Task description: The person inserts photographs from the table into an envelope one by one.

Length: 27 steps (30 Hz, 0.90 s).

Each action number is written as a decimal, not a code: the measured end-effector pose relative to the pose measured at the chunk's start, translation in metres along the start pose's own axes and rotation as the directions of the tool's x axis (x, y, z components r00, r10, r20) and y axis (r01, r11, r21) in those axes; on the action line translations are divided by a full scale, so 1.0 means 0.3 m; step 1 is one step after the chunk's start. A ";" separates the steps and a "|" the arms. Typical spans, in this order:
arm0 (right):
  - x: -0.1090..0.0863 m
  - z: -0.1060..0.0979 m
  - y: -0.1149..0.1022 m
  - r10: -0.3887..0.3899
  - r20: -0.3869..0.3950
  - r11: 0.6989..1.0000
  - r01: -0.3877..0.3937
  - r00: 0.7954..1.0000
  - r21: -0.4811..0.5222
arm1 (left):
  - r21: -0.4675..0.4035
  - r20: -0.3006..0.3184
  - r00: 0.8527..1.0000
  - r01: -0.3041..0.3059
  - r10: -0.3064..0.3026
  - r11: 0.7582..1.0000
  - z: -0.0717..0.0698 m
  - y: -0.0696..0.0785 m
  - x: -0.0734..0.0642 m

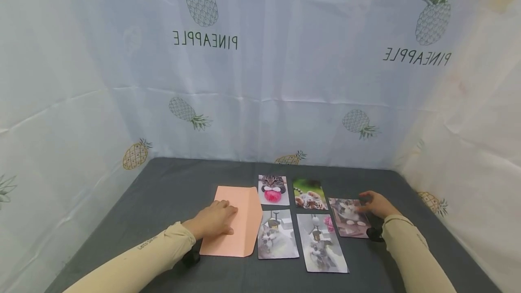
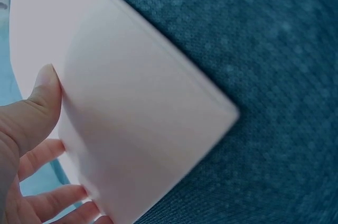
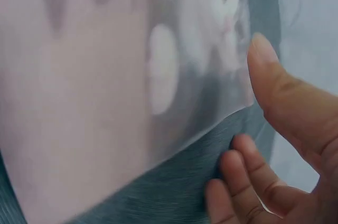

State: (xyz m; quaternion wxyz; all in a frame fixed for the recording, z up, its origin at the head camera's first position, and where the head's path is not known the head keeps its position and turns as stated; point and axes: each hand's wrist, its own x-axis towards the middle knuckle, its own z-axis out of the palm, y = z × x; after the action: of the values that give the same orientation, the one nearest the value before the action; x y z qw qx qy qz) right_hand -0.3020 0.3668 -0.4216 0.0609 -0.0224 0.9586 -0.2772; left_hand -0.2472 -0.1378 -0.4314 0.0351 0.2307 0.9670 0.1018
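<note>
My left hand (image 1: 215,218) rests on a peach-pink envelope (image 1: 240,200), whose flap is unfolded toward the right. Up close in the left wrist view, the thumb (image 2: 46,89) lies on the paper with the other fingers loosely spread at its side. At the far right, my right hand (image 1: 376,205) reaches the edge of a photo card (image 1: 346,216) showing a kitten on a pinkish ground. In the right wrist view the thumb (image 3: 266,68) is right at the edge of this card (image 3: 95,97), and the other fingers are loosely bent below it.
Between the hands lie a cat card with a pink ball (image 1: 272,190), a tiger cub card (image 1: 310,194) and two cat photo cards (image 1: 278,234) (image 1: 322,243). They lie flat on the dark cloth (image 1: 179,184). White pineapple-print curtains (image 1: 260,67) enclose the back and sides.
</note>
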 end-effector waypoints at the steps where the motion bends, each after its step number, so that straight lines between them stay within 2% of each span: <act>1: 0.001 0.005 0.009 0.011 0.013 1.000 -0.011 1.000 0.019 | 0.001 -0.001 1.000 -0.001 0.001 1.000 -0.001 0.001 -0.001; 5: 0.004 0.020 0.026 0.016 0.043 0.997 -0.019 0.999 0.080 | 0.002 -0.005 1.000 -0.010 0.010 1.000 -0.004 0.002 -0.004; 8: 0.011 0.030 0.027 0.024 0.042 0.996 -0.027 0.999 0.082 | -0.002 -0.007 1.000 -0.011 0.011 1.000 -0.003 0.000 -0.003; 15: 0.025 0.050 0.027 0.071 0.004 0.994 -0.071 0.997 0.077 | 0.001 0.008 1.000 -0.003 0.003 1.000 0.006 -0.009 0.002; 23: 0.009 0.057 0.012 0.062 -0.017 0.987 -0.059 0.998 0.152 | 0.001 0.002 1.000 -0.007 0.007 1.000 0.006 -0.011 0.002; 27: -0.007 0.063 0.001 0.066 -0.032 0.987 -0.060 0.997 0.150 | 0.002 0.008 1.000 -0.001 0.001 1.000 0.002 -0.005 0.001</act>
State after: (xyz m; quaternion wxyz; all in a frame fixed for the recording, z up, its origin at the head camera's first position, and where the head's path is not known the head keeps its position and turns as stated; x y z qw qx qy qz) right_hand -0.2974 0.3572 -0.4374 0.0537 0.0175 0.9364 -0.3463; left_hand -0.2482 -0.1389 -0.4324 0.0390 0.2314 0.9669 0.1001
